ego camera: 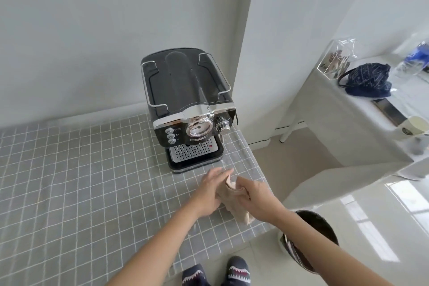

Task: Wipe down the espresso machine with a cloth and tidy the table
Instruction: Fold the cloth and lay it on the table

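Observation:
A black and chrome espresso machine (188,104) stands at the back right of the grey tiled table (81,181), its drip tray facing me. In front of it, near the table's right edge, a beige cloth (234,206) is bunched between both hands. My left hand (212,189) lies against the cloth's left side with fingers stretched forward. My right hand (255,195) grips the cloth's top from the right. Part of the cloth hangs down below my right wrist.
A dark waste bin (325,227) stands on the floor right of the table, under my right forearm. A white counter (362,109) at the right carries a dark blue bag (366,80), a clear box (336,58) and a paper cup (415,127). My slippered feet are below.

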`<state>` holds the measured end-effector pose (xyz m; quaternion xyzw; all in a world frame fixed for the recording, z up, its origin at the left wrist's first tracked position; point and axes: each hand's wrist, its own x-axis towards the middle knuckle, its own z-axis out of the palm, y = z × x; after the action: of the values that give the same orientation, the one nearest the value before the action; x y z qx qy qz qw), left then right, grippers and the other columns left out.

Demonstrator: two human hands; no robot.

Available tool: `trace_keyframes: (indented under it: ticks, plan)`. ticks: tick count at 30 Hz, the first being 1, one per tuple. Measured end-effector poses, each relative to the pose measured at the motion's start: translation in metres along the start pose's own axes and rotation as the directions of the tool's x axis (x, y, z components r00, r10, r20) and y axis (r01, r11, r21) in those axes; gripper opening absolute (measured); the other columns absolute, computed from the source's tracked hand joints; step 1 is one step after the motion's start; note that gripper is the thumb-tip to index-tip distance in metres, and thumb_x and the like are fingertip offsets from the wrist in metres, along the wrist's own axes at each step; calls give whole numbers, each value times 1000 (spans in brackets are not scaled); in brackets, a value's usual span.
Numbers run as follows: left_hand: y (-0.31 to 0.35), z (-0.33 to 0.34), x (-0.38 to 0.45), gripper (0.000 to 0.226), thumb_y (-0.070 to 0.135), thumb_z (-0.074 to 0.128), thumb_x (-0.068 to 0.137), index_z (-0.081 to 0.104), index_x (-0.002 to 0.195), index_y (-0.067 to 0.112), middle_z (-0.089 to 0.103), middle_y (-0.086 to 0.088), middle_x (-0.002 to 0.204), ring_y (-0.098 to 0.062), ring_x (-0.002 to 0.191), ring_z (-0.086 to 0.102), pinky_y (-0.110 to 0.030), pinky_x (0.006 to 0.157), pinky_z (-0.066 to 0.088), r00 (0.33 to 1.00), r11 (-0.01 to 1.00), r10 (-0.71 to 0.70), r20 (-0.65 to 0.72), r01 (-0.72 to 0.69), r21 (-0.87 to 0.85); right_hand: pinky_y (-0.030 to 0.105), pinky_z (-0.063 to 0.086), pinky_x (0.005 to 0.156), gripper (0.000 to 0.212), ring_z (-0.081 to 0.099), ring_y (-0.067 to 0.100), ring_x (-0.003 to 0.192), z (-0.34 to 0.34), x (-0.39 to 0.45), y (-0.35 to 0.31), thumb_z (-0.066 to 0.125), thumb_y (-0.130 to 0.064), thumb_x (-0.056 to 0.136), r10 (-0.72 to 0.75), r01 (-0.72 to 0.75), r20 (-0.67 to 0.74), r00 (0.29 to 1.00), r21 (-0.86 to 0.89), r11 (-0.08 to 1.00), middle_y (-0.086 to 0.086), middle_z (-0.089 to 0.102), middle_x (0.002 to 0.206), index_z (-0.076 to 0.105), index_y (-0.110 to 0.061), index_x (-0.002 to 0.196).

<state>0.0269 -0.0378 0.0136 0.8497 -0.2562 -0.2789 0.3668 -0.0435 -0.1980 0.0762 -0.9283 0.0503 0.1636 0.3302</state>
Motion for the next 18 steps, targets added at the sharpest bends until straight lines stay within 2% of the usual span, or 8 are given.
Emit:
trace_keyframes:
  ticks: [3,6,8,10,11,13,15,18]
  plan:
    - [24,-14,5,56,16,75,73,57,120,42,14,10,157,-17,144,11,-44,117,18,987,992,75,142,-89,94,27,32,54,13,36,13,55,-36,-8,-9,48,-4,80,-96,98,37,995,-69,993,-5,43,59,47,-16,82]
    - [42,-40,1,41,43,81,64,66,102,38,36,11,149,-12,140,19,-47,114,10,986,970,132,106,-150,190,22,33,52,16,37,8,52,-78,-12,-19,54,-4,78,-124,127,46,991,-51,991,-3,49,59,56,-19,84]
    - [52,-59,-8,31,48,83,60,65,81,34,65,9,111,-8,111,49,-36,99,31,990,989,136,47,-138,50,20,36,52,19,40,5,51,-102,-10,-23,61,-7,80,-146,147,43,988,-11,989,-7,53,58,62,-26,83]
    - [61,-73,-19,33,46,85,59,59,66,28,55,12,66,-6,66,48,-27,68,35,995,992,96,12,-95,-79,22,41,55,21,44,3,53,-116,-5,-26,66,-11,82,-173,174,42,984,-7,985,-9,58,59,65,-31,80]
    - [65,-79,-23,41,47,85,58,53,62,22,44,12,59,-7,57,39,-28,60,31,996,992,81,-23,-82,-94,25,43,58,20,45,4,55,-121,-2,-28,67,-12,82,-189,190,36,981,-18,982,-8,61,61,66,-31,79]
    - [73,-89,-30,50,49,85,58,48,62,16,37,13,56,-7,54,33,-27,57,27,991,991,66,-119,-79,-107,33,47,62,18,47,7,58,-128,2,-33,66,-10,83,-226,226,8,974,-30,974,-3,66,67,70,-28,80]
    - [79,-98,-39,40,47,82,64,52,63,21,42,12,53,-8,51,36,-27,55,31,970,987,74,-230,-104,-122,33,46,62,25,49,13,60,-137,3,-40,64,-6,82,-261,261,-31,965,-19,965,0,69,70,71,-30,81]
    - [93,-113,-57,24,46,77,71,63,76,27,63,-7,66,-31,62,57,-46,62,49,915,974,114,-386,-180,-139,37,54,73,25,66,24,74,-153,-3,-52,67,-5,85,-337,344,-94,937,69,936,-3,74,77,74,-30,86]
